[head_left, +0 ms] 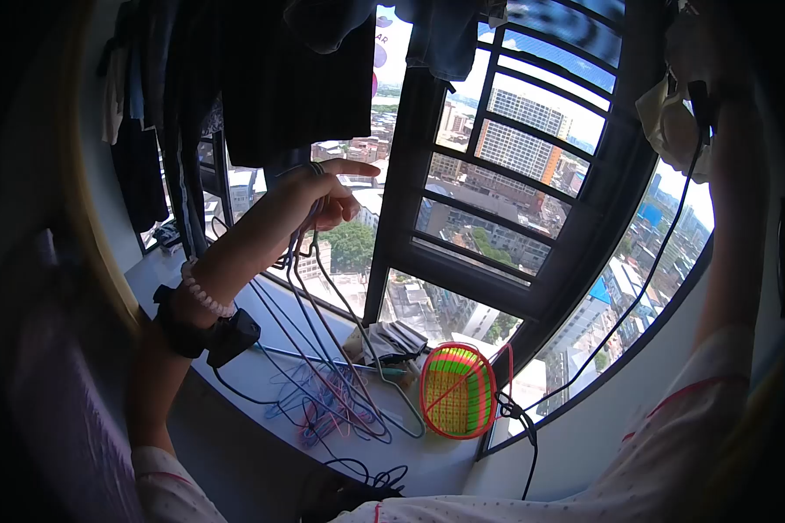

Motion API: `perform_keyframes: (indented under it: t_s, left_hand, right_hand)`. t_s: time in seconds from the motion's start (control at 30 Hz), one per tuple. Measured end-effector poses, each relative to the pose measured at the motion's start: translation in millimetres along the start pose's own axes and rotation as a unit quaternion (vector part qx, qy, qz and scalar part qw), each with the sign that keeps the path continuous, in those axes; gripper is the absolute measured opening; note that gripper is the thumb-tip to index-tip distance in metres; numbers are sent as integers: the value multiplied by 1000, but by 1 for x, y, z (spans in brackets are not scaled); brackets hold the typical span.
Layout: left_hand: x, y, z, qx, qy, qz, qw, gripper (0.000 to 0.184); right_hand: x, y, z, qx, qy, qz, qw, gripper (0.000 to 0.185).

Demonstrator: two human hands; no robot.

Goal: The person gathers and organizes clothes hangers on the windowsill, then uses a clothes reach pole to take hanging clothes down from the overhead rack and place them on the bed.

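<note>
My left hand is raised before the window, its index finger stretched out and the other fingers curled round several wire hangers. These hang down from it over the white sill. A pale bead bracelet and a black strapped device are on that wrist and forearm. At the upper right my right arm reaches up into shadow; its hand is too dark to make out. Beside that arm are a pale cloth item and a black cable.
Dark clothes hang at the upper left. On the sill lie tangled thin hangers, a red, green and yellow woven basket, and a dark folded item. Barred window frames stand behind.
</note>
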State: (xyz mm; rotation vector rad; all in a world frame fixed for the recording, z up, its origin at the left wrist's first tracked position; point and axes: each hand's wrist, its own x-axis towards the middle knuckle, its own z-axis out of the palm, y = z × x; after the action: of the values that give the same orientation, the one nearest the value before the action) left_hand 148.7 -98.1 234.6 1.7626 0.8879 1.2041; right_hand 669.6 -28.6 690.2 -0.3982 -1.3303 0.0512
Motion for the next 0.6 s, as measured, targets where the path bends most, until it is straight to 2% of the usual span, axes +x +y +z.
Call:
perform_keyframes:
  t_s: [0.1, 0.13, 0.2, 0.33, 0.43, 0.47, 0.5, 0.6]
  left_hand:
    - [-9, -4, -2, -38, 11, -10, 999, 42]
    - [-11, -4, -1, -53, 51, -6, 997, 42]
    - [-12, 0, -5, -52, 47, 10, 998, 42]
    - [0, -3, -18, -46, 43, 40, 997, 42]
    - [5, 3, -27, -50, 63, 40, 996, 40]
    - [7, 4, -34, -48, 60, 50, 996, 39]
    - [9, 6, -40, -45, 55, 58, 996, 38]
    - [7, 20, -56, -33, 82, 40, 995, 38]
  right_hand:
    - [-24, -25, 15, 45, 28, 58, 997, 21]
    - [-30, -23, 13, 97, 13, 47, 994, 15]
    - [-30, -21, 9, 83, 13, 52, 995, 19]
    - [-8, -15, 2, -18, 10, 66, 998, 26]
    - [24, -24, -19, -251, -12, 117, 961, 32]
    - [-20, -29, 0, 46, 47, 98, 993, 31]
    - [-32, -21, 9, 56, 54, 67, 995, 31]
    - [-41, -4, 8, -29, 65, 10, 997, 29]
